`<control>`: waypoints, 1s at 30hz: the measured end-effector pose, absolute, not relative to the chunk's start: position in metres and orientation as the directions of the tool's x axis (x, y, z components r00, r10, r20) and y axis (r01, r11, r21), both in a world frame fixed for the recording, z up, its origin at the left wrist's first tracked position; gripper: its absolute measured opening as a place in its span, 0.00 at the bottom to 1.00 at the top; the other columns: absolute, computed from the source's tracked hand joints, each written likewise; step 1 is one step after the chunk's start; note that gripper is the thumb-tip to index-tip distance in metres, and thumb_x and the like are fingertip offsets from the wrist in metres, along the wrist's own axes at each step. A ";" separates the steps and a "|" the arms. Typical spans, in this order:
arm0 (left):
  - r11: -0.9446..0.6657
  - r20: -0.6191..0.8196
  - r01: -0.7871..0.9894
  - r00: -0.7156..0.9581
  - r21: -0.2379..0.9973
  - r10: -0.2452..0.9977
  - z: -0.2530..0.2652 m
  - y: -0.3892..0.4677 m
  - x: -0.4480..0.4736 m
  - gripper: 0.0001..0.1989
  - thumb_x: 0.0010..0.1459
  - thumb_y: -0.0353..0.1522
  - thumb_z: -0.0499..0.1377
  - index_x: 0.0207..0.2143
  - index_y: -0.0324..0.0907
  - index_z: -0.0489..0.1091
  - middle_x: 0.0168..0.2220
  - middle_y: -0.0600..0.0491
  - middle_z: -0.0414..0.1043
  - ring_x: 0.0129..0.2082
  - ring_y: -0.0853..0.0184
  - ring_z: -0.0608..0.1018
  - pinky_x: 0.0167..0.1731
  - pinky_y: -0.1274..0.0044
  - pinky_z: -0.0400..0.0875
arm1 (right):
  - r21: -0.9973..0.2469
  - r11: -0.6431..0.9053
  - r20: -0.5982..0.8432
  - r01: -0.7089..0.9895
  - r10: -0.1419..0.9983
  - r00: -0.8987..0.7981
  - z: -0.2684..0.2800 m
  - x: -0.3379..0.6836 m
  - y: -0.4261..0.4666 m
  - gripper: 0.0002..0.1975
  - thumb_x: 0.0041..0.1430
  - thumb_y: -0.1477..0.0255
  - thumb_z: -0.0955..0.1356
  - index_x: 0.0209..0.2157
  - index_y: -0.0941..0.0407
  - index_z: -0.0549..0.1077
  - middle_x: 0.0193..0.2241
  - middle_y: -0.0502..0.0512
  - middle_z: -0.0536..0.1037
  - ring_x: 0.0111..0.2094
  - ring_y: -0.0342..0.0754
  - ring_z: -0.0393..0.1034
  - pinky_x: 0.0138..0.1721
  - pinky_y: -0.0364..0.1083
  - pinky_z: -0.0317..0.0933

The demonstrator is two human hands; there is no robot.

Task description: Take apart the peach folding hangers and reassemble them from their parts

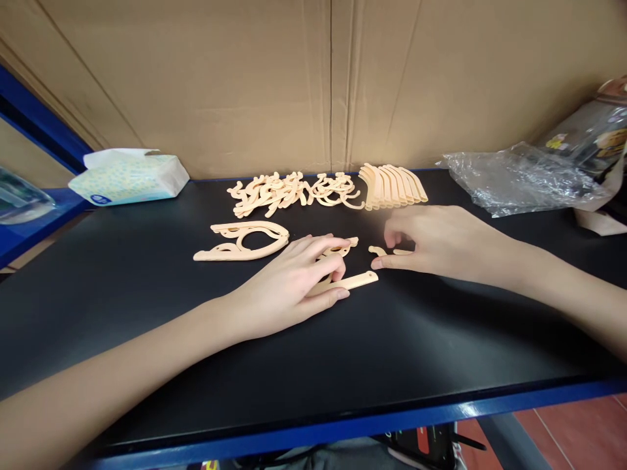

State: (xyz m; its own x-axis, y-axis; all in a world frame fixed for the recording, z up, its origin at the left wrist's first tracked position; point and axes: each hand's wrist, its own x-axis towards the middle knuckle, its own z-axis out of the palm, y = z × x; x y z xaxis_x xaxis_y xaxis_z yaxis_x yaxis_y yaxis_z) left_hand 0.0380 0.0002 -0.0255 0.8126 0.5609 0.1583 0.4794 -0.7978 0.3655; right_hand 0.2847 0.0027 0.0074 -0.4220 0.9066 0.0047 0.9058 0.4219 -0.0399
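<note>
My left hand [306, 274] rests palm down over a partly covered peach plastic folding hanger [360, 281], with its fingers curled on it and the thumb along its lower arm. My right hand [424, 241], slightly blurred, is to the right. Its thumb and bent fingers close around a small curved hanger piece [377, 250] low over the table. Left of my left hand lies another folding hanger [264, 226], its two arms folded side by side. Behind lie a heap of short curved pieces [269, 192], several hooks [336, 189] and a row of hanger arms [392, 186].
The black tabletop [294, 385] has a blue front edge [343, 431]. A tissue pack [130, 177] stands at the back left. Clear plastic bags [519, 179] lie at the back right. Cardboard [220, 85] walls off the rear.
</note>
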 end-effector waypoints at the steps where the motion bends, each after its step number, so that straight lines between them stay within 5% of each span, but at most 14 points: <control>1: -0.798 0.159 0.478 0.813 0.366 0.560 -0.026 0.000 0.038 0.07 0.65 0.37 0.52 0.36 0.43 0.64 0.60 0.49 0.59 0.60 0.59 0.61 0.55 0.66 0.59 | -0.077 0.409 -0.027 0.909 0.911 -0.412 0.008 0.286 0.003 0.20 0.55 0.51 0.65 0.28 0.54 0.71 0.28 0.49 0.74 0.29 0.46 0.65 0.28 0.44 0.52; 13: -0.778 0.165 0.467 0.804 0.420 0.571 -0.024 -0.001 0.038 0.06 0.66 0.35 0.51 0.37 0.43 0.62 0.58 0.48 0.60 0.57 0.63 0.65 0.54 0.70 0.60 | -0.197 0.451 0.161 0.871 0.891 -0.425 -0.002 0.282 0.017 0.11 0.60 0.68 0.60 0.24 0.55 0.60 0.19 0.47 0.67 0.20 0.41 0.58 0.24 0.42 0.48; 19: -0.789 0.177 0.455 0.810 0.413 0.559 -0.025 0.000 0.037 0.07 0.66 0.35 0.50 0.39 0.42 0.63 0.55 0.47 0.63 0.57 0.62 0.65 0.54 0.70 0.60 | -0.269 0.464 0.107 0.844 0.885 -0.453 0.002 0.283 0.014 0.08 0.60 0.71 0.62 0.28 0.54 0.58 0.20 0.46 0.70 0.23 0.42 0.64 0.26 0.41 0.51; 25: -0.785 0.161 0.464 0.810 0.412 0.563 -0.025 -0.001 0.037 0.06 0.66 0.34 0.50 0.39 0.41 0.63 0.55 0.46 0.62 0.58 0.62 0.64 0.55 0.70 0.60 | -0.123 0.546 0.160 0.829 0.835 -0.526 -0.017 0.285 -0.005 0.05 0.65 0.68 0.58 0.35 0.53 0.58 0.23 0.47 0.70 0.20 0.43 0.62 0.23 0.42 0.49; 30: -0.772 0.170 0.465 0.799 0.432 0.577 -0.024 -0.002 0.037 0.07 0.66 0.35 0.50 0.35 0.43 0.60 0.57 0.48 0.62 0.55 0.63 0.66 0.52 0.70 0.62 | -0.088 0.620 0.147 0.779 0.782 -0.606 -0.021 0.285 -0.010 0.15 0.69 0.63 0.53 0.29 0.53 0.60 0.26 0.48 0.70 0.24 0.43 0.63 0.26 0.43 0.50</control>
State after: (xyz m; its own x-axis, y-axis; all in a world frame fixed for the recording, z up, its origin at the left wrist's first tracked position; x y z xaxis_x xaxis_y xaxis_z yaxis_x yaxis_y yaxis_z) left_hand 0.0369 -0.0023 -0.0235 0.7990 0.5768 0.1703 0.4654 -0.7723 0.4324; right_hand 0.2851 -0.0095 -0.0208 -0.6057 0.7819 0.1474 0.7794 0.6203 -0.0877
